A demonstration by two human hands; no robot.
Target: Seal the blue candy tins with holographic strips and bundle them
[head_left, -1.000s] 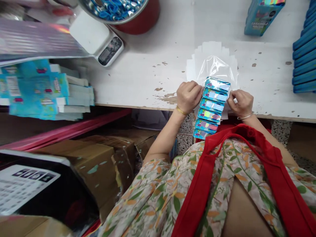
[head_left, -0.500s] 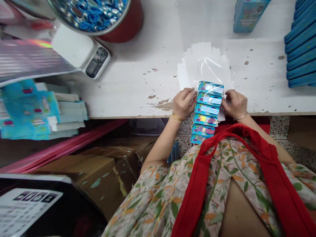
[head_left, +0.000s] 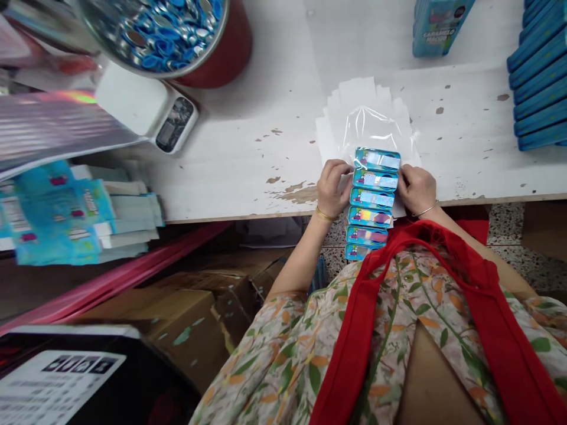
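A column of several small blue tins or packs (head_left: pixel 371 198), each with a shiny strip, runs from the table edge toward my apron. Around the top one spreads a clear plastic bag (head_left: pixel 367 121), puffed out and glossy. My left hand (head_left: pixel 333 188) pinches at the bag's left edge, beside the upper packs. On the other side my right hand (head_left: pixel 416 188) is closed at the bag's right edge, fingers curled and partly hidden. White paper sheets (head_left: pixel 328 139) lie fanned out under the bag. The lowest packs reach past the table edge, close to the red apron (head_left: pixel 349 330).
A red tub (head_left: pixel 234 47) of blue and silver pieces stands at upper left beside a white scale (head_left: pixel 133 100). Blue printed cartons (head_left: pixel 57 212) are stacked at left. A blue box (head_left: pixel 438 29) and a row of blue packs (head_left: pixel 540 88) stand at right. Cardboard boxes (head_left: pixel 177 319) sit below.
The clear bag has puffed out wider above the top pack. My hands stay at its sides, the right one shifted slightly inward. The whole view has shifted a little.
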